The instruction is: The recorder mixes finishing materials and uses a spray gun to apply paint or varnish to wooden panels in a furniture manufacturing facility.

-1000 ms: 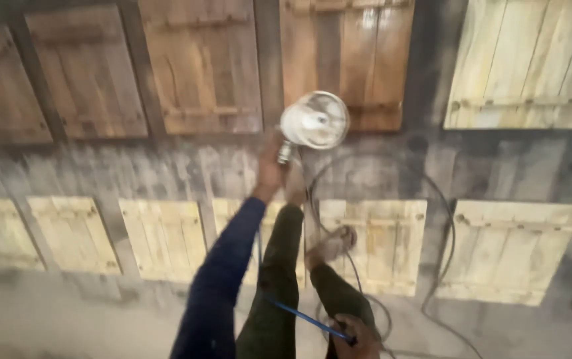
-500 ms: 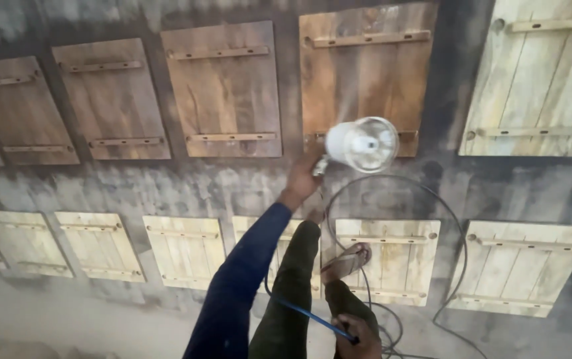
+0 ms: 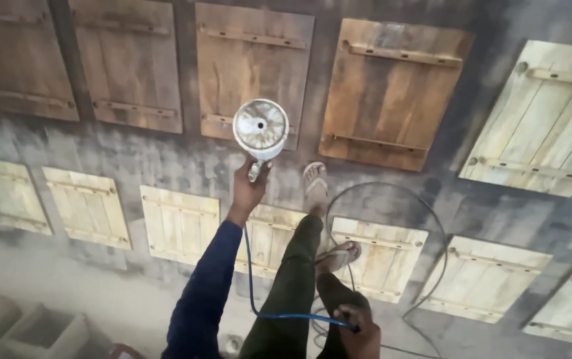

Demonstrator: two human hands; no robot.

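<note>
My left hand (image 3: 248, 187), at the end of a blue sleeve, grips the handle of a spray gun (image 3: 260, 129) whose round white cup faces up at me. The gun hangs over the dark floor between a brown-stained wooden panel (image 3: 252, 66) and a pale unstained panel (image 3: 179, 223). A thin blue hose (image 3: 251, 282) runs from the gun down to my right hand (image 3: 359, 331), which is closed on it near my hip. My sandalled feet (image 3: 314, 181) stand between the rows of panels.
Several slatted wooden panels lie flat on the overspray-darkened floor: brown-stained ones (image 3: 392, 93) in the far row, pale ones (image 3: 545, 119) at right and in the near row. A grey hose (image 3: 435, 223) loops over the floor at right. Pale boxes (image 3: 40, 332) sit bottom left.
The view has shifted so the panels slide rightward. My left hand has carried the spray gun leftward from one stained panel to the one beside it. My right hand keeps the hose.
</note>
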